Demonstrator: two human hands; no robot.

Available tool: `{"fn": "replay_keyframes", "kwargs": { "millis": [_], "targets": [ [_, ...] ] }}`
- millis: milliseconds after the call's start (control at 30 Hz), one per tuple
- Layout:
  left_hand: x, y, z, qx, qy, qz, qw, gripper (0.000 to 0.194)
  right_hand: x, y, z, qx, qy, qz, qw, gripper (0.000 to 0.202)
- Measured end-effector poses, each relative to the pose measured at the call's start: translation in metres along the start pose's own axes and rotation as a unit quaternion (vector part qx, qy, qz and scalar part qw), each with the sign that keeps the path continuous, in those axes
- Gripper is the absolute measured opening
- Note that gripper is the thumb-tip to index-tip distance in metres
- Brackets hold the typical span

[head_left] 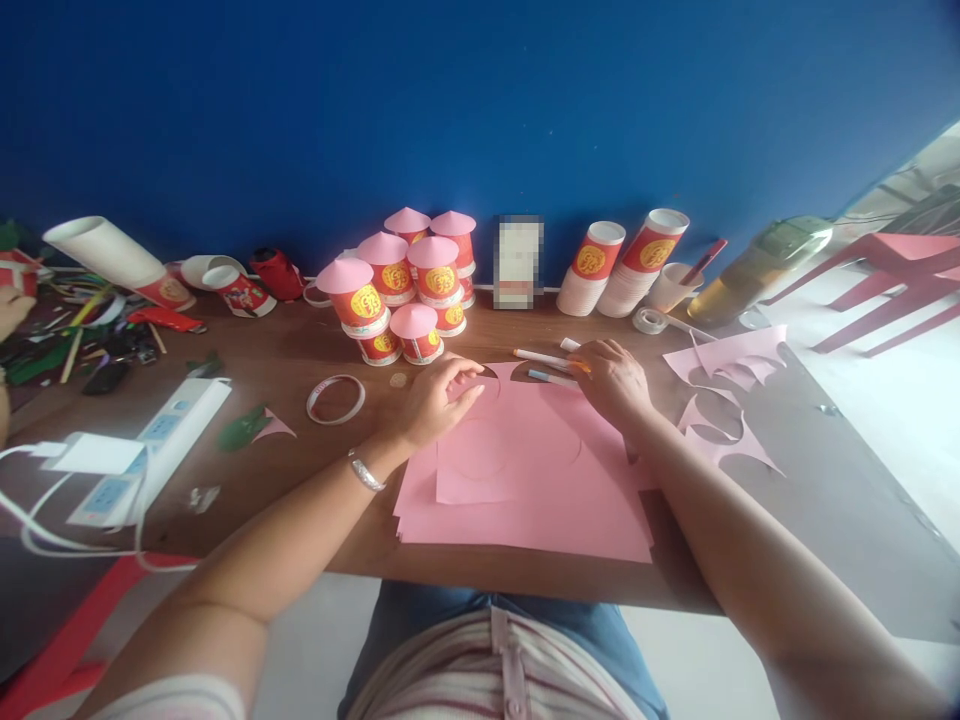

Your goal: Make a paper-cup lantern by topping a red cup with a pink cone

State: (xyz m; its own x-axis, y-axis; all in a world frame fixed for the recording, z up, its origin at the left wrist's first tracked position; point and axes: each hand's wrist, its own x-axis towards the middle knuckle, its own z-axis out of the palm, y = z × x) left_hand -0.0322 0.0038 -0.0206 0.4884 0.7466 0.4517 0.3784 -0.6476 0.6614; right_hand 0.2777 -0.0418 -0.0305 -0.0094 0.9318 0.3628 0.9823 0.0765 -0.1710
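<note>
My left hand (442,400) is open, thumb and fingers apart, at the upper left edge of a small pink sheet (476,480) with a faint circle drawn on it. This sheet lies on a stack of larger pink paper (585,510). At the stack's upper right, my right hand (611,380) is curled with its fingers bent down, and what they grip is hidden. Beside its fingertips lie an orange-tipped white marker (540,357) and a blue-tipped marker (551,379). Another white pen end (571,344) shows next to the knuckles.
Red paper cups with pink cone tops (394,270) stand at the back. Stacked cups (590,270), a tape roll (649,320) and a bottle (765,270) are to the right, near pink scraps (727,430). A power strip (154,450) and a cup ring (335,400) lie left.
</note>
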Motion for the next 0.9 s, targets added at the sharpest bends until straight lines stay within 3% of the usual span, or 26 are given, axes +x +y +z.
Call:
{"fn": "replay_keyframes", "kwargs": {
  "millis": [133, 233, 400, 600, 900],
  "targets": [
    [0.003, 0.012, -0.015, 0.071, -0.128, -0.045, 0.988, 0.018, -0.006, -0.014, -0.001, -0.02, 0.037, -0.072, 0.997, 0.03],
    [-0.002, 0.024, -0.035, 0.137, -0.208, -0.068, 0.966, 0.032, -0.011, -0.025, -0.005, -0.047, 0.004, -0.125, 0.991, 0.027],
    [-0.022, 0.045, -0.06, 0.223, -0.274, -0.144, 0.924, 0.05, -0.012, -0.033, -0.021, -0.113, -0.073, -0.087, 0.987, 0.028],
    [-0.041, 0.061, -0.052, 0.3, -0.288, -0.236, 0.878, 0.059, -0.007, -0.032, -0.038, -0.155, -0.198, -0.014, 0.968, 0.028],
    [-0.047, 0.05, -0.032, 0.26, -0.215, -0.206, 0.919, 0.073, -0.008, -0.027, -0.039, -0.158, -0.216, -0.023, 0.963, 0.028]
  ]
}}
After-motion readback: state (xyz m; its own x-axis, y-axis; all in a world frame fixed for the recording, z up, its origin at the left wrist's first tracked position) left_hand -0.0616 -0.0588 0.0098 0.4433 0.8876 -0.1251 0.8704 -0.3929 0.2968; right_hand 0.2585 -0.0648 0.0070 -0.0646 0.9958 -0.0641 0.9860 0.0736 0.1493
